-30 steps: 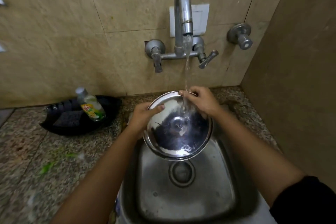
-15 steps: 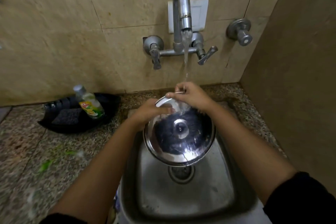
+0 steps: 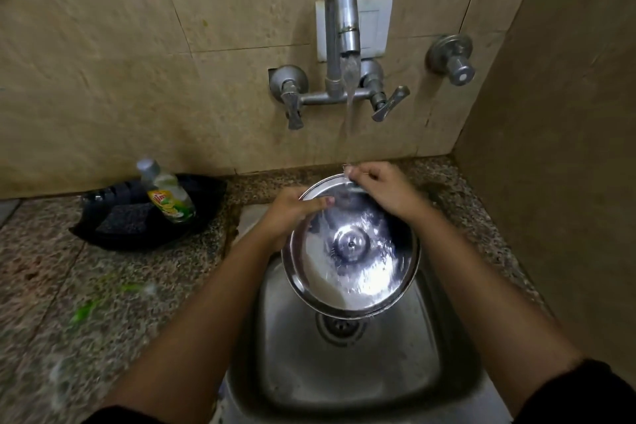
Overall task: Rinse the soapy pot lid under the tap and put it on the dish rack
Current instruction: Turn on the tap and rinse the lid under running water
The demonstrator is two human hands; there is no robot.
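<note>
A round steel pot lid (image 3: 358, 265) is held tilted over the steel sink (image 3: 347, 368), its inner side facing me. My left hand (image 3: 292, 210) grips its upper left rim, thumb on the inside. My right hand (image 3: 382, 189) grips the top rim. Water runs from the tap (image 3: 340, 21) and falls onto the lid's top edge by my right fingers. White foam or glare lies on the lid's lower left part. No dish rack is in view.
A black tray (image 3: 144, 213) on the granite counter (image 3: 69, 303) at the left holds a dish-soap bottle (image 3: 165, 193) and a dark scrubber. A wall valve (image 3: 451, 58) sits right of the tap. A side wall closes in the right.
The lid has tipped a little more toward me and its wet area has spread. My right hand has shifted slightly along the top rim. Both hands keep their grip.
</note>
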